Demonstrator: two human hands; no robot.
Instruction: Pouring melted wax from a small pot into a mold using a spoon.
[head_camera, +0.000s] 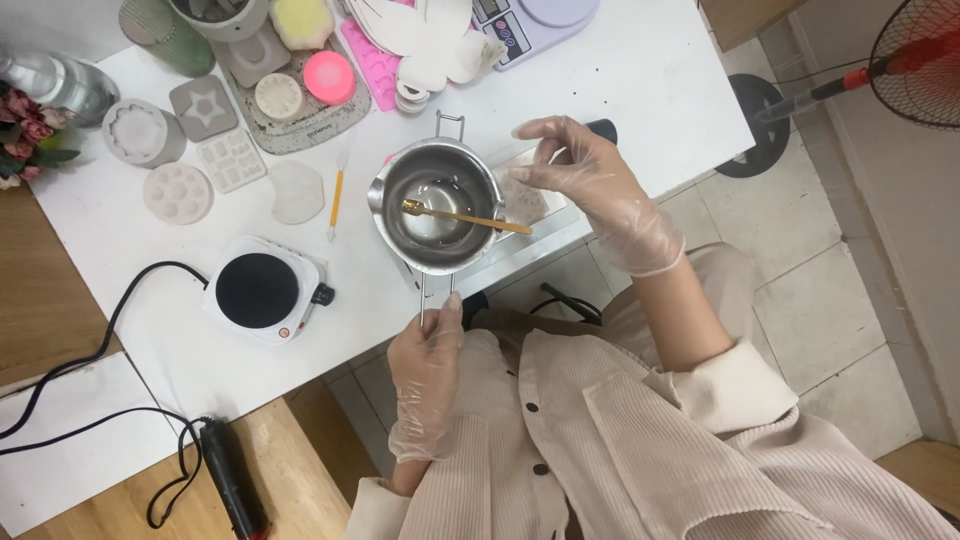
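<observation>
Beyond the melting pot (437, 205), the scale (530, 22) is cut off; a bag (525, 198) hides behind it.

Silver steel melting pot (437, 205) holding a gold spoon (465, 217); white surface (640, 70); white hotplate (265, 290) with black disc and black cord (90, 350); pale grey moulds (178, 193); glowing pink round piece (329, 77); yellow pencil (337, 196); hands (600, 190) in clear gloves; beige ribbed shirt (640, 450) with dark buttons.
</observation>
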